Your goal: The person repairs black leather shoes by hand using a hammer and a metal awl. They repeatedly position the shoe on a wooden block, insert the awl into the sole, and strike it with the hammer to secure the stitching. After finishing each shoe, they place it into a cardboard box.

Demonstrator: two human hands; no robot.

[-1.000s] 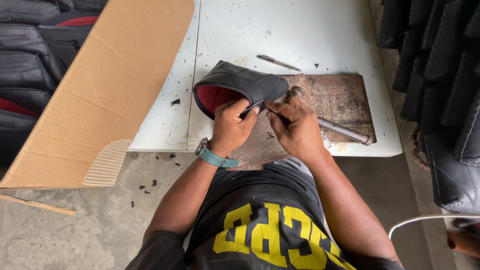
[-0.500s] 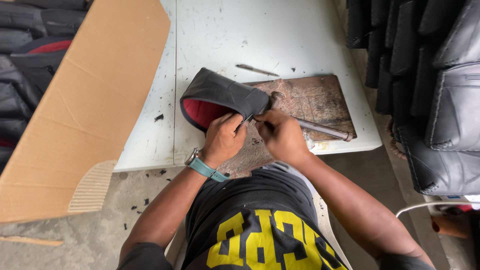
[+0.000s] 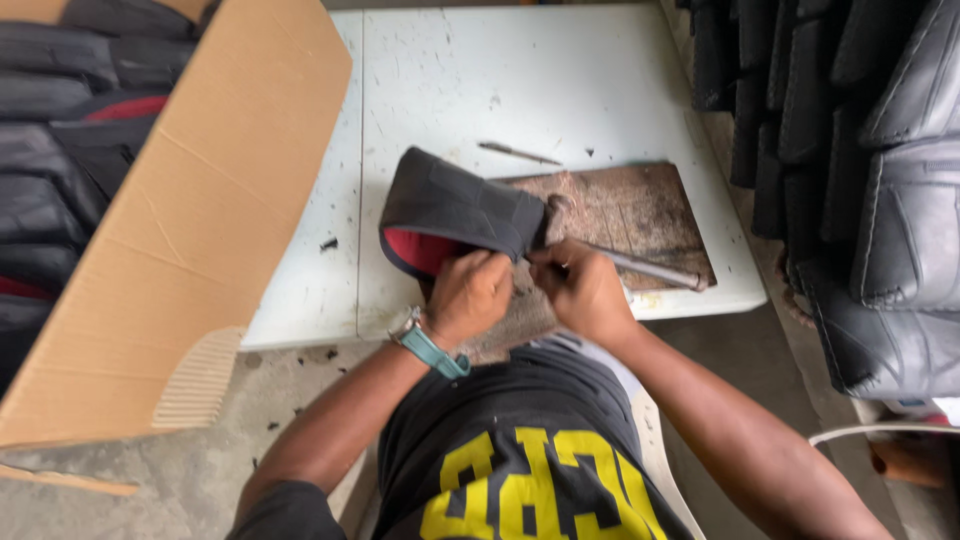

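black shirt [image 3: 520, 450] (yellow lettering), teal wristwatch [image 3: 430, 345]

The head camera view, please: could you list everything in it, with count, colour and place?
Cover: one, dark grey with red lining, on the board's left end.
Board: one, worn brown, on the table.
Table: one, white, centre.
Thin tool: one, grey, on the table above the board.
Metal rod: one, grey, lying on the board.
Cardboard box: one, tan, left.
Stacked black covers: several, right.
Left hand: gripping the cover's edge, teal watch.
Right hand: at the same edge.
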